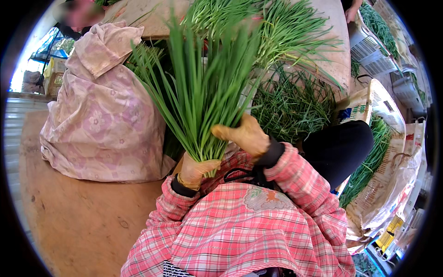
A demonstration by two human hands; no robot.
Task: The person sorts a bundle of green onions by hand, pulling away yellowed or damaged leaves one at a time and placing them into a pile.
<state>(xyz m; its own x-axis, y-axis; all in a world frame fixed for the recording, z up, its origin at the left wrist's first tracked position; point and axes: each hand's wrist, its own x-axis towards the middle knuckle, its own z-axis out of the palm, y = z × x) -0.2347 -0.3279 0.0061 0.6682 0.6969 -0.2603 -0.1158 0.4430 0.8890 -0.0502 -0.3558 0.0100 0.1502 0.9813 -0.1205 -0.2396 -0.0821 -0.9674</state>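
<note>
A fanned bunch of long flat green leaves, apparently garlic chives [193,90], stands upright in front of my body, its tips blurred. Low down, my left hand [193,169], in a tan glove, is closed around the pale stem ends, which poke out below the fingers. My right hand [247,135], gloved the same way, is at the bunch's right side above the left one. Its thumb lies across the front of the leaves, while the fingers are partly hidden behind them.
A flowered cloth-covered bulk [110,121] stands left on a wooden board [86,214]. Tied-looking chive bundles [287,34] lie on the board ahead. Loose leaves [294,104] are heaped below. White plastic crates [384,100] holding greens line the right. Another person's hand [351,14] shows at top right.
</note>
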